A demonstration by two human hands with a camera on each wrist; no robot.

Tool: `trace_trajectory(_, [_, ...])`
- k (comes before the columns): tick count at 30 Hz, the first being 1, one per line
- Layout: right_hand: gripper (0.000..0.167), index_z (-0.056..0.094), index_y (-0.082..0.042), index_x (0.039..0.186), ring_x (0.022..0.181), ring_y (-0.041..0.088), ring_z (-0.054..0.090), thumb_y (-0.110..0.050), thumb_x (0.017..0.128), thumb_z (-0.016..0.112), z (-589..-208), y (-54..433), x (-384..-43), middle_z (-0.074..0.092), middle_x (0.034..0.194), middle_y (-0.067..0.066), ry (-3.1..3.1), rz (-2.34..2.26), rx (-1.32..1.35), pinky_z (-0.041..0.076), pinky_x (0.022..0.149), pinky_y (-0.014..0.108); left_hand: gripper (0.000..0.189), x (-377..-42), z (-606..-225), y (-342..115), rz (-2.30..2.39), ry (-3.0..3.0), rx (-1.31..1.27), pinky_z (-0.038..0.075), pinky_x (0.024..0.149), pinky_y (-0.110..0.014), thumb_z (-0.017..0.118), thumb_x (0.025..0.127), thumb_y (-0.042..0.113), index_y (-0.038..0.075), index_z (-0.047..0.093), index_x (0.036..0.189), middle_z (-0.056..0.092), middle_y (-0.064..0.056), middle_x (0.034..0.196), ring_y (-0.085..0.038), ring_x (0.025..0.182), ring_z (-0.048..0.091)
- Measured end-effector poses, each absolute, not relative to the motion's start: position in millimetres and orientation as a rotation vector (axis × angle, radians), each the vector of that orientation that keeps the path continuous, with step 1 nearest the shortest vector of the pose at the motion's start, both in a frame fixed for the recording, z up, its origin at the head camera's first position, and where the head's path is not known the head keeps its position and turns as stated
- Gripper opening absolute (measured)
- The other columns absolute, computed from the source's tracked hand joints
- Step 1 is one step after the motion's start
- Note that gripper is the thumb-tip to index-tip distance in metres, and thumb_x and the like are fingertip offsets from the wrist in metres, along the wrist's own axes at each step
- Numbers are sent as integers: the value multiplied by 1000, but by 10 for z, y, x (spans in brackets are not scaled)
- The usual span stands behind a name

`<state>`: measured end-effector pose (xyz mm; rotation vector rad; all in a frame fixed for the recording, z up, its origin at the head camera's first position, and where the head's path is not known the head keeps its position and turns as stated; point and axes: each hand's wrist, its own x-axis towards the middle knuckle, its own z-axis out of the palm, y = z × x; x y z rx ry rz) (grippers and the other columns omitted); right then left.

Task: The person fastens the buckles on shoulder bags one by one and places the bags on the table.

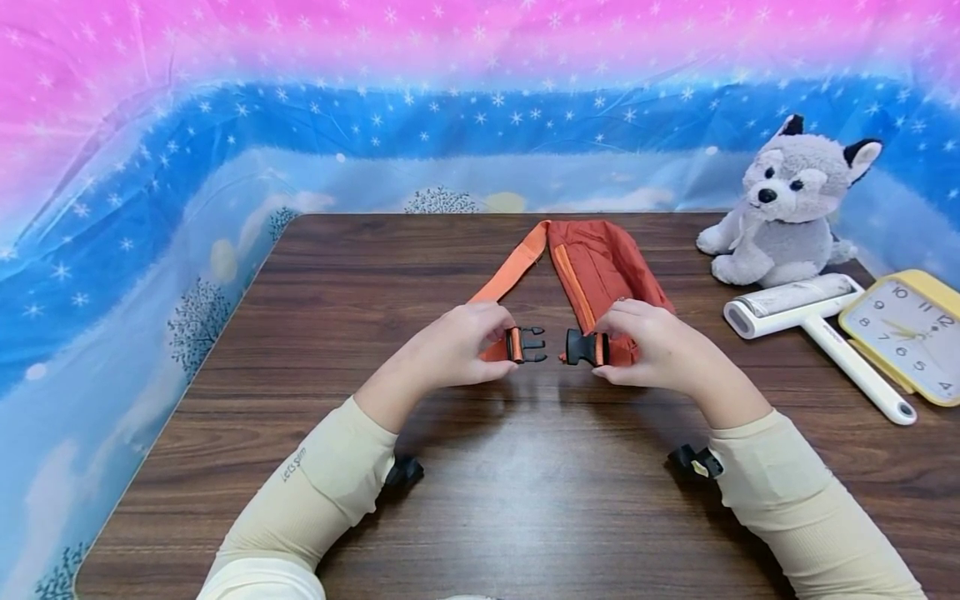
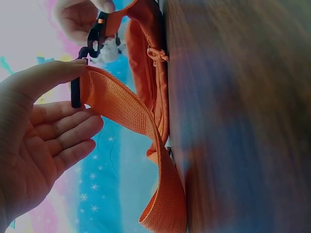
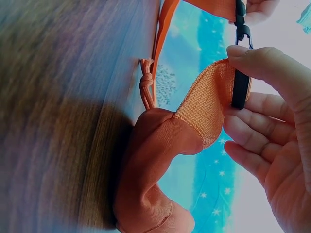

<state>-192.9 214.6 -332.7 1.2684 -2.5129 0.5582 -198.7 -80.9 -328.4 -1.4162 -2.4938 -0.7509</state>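
An orange-red waist bag (image 1: 611, 258) lies on the table, its lighter orange strap (image 1: 513, 262) looping out to the left. My left hand (image 1: 465, 343) pinches the pronged half of a black side-release buckle (image 1: 514, 344) between thumb and fingers. Opposite it, my right hand (image 1: 660, 346) pinches the socket half of the buckle (image 1: 579, 347), beside the end of the bag. The prongs point at the socket, with a small gap between the two halves in the head view. In the left wrist view the webbing (image 2: 121, 109) curves down from the pronged half to the tabletop.
To the right stand a grey plush dog (image 1: 787, 204), a white lint roller (image 1: 798, 304) and a yellow alarm clock (image 1: 911, 329). A snowflake-patterned cloth (image 1: 480, 117) hangs behind the brown wooden table (image 1: 300, 292). A knotted cord (image 3: 146, 82) sticks out by the bag's end.
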Motion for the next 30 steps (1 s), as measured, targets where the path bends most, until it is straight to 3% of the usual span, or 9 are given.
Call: trace_trajectory(30, [37,64,-8,96,81,12,53,-23,68,82,-3361,2109,-1924,58,92,-2,-2473,568,1293,47,69,32,28,-1986,-3295,-798,-736,-2489,-1415,41,65,-26,76,78,19,3,59,93,56,-7,80,-18,71,51])
